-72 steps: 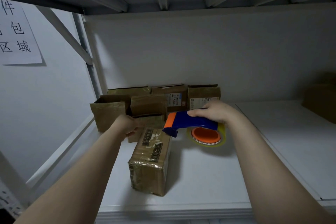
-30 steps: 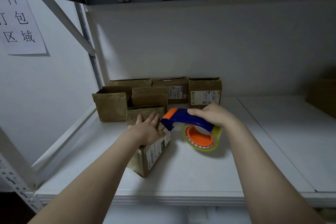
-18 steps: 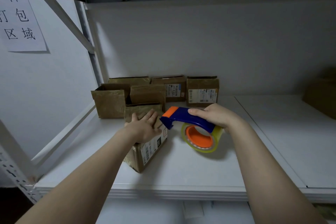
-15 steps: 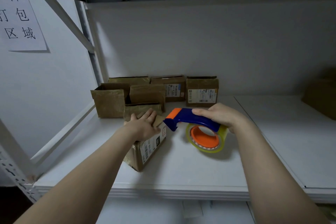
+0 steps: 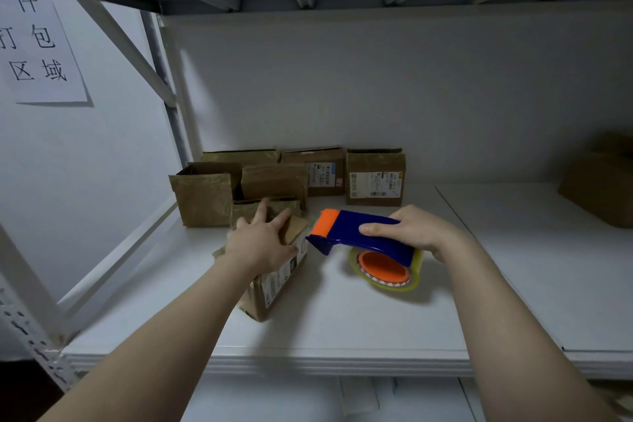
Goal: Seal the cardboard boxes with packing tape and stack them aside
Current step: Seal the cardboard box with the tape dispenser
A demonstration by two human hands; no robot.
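A head-worn camera looks down into a white metal shelf (image 5: 342,322), with two bare forearms reaching in from the bottom of the frame. Just left of centre, a small brown cardboard box (image 5: 274,288) lies on the shelf, one corner pointing toward the viewer and a printed label on its right-hand side. The left hand (image 5: 262,243) rests flat on top of this box, palm down, fingers straight and spread. Just right of centre, the right hand (image 5: 421,229) grips a tape dispenser (image 5: 356,231), its fingers curled around the blue handle. The dispenser's orange front end points left and sits just beside the box's upper right edge; whether it touches the box cannot be told. Under the handle hangs a roll of clear packing tape (image 5: 385,272) on an orange hub, low over the shelf. Behind the hands, against the back wall, stands a cluster of more brown boxes: an open box (image 5: 202,199) at the left, a labelled box (image 5: 375,178) at the right, and others between them. Another brown box (image 5: 599,188) sits in shadow at the right edge of the frame. A white paper sign (image 5: 37,44) with black Chinese characters hangs on the wall at the upper left.
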